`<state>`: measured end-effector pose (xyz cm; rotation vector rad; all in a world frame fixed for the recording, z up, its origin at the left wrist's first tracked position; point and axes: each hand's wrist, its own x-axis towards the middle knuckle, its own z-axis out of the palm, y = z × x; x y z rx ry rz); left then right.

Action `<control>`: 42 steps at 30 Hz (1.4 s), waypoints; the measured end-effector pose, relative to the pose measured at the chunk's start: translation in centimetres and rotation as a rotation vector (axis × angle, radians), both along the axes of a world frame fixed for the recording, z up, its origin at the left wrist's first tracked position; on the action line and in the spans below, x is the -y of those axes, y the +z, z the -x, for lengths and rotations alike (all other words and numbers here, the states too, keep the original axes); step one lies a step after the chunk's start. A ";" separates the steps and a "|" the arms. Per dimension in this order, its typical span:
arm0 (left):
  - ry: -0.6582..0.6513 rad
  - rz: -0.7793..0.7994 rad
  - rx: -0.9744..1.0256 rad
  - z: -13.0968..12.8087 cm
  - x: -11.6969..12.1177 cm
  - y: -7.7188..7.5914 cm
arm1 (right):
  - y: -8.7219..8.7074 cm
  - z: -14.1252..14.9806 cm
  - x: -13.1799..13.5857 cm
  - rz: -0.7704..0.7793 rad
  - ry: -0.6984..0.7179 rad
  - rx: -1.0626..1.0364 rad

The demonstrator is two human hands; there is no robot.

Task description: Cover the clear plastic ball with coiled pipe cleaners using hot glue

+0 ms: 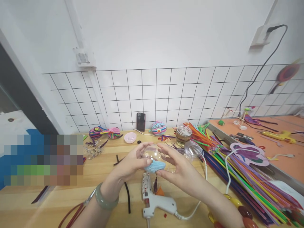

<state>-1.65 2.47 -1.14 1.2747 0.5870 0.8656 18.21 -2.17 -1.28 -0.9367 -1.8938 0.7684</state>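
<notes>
Between my two hands is a clear plastic ball (153,154) whose lower part is covered in light blue fuzzy cord (155,166). My left hand (129,163) grips it from the left, its thumb on the blue edge. From the right, my right hand (178,164) closes on it with the fingers over the top and the thumb beneath. A small dark tassel (155,185) hangs just below the ball. Under my hands a white hot glue gun (159,202) lies on the wooden table, beside an orange piece (160,191).
Many coloured pipe cleaners (237,177) lie along the right. Behind stand a phone (141,122), a decorated ball (158,128), a pink dish (130,137) and a round container (184,134). Clear shells (193,150) lie nearby. Red-handled scissors (79,209) rest left. A white cable (205,171) crosses the table.
</notes>
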 end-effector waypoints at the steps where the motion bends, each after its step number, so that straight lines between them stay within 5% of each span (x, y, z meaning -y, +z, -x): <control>1: -0.001 -0.002 0.000 0.0 0.0 0.0 | 0.1 0.0 0.0 0.002 0.009 -0.007; 9: 0.040 0.014 0.004 0.6 -0.4 0.0 | 0.3 -1.2 0.1 0.045 -0.057 0.082; 19: 0.016 0.057 -0.041 0.5 -0.1 0.0 | 0.9 -0.6 0.8 -0.239 -0.078 0.371; 27: 0.095 0.103 -0.022 0.5 -0.4 0.4 | 0.6 -0.7 0.4 -0.341 -0.188 0.326; 30: 0.184 0.095 -0.006 0.9 -0.8 0.6 | 1.0 -0.3 0.6 -0.254 -0.350 0.251; 33: 0.267 0.054 0.028 1.5 -1.2 0.9 | 1.1 0.2 1.3 -0.031 -0.363 0.430; 37: 0.363 0.003 0.085 2.3 -1.7 1.1 | -1.1 1.0 2.2 0.075 -0.196 0.817; 42: 0.460 -0.015 0.118 3.2 -2.1 1.3 | -5.6 3.0 2.8 -0.014 -0.200 0.881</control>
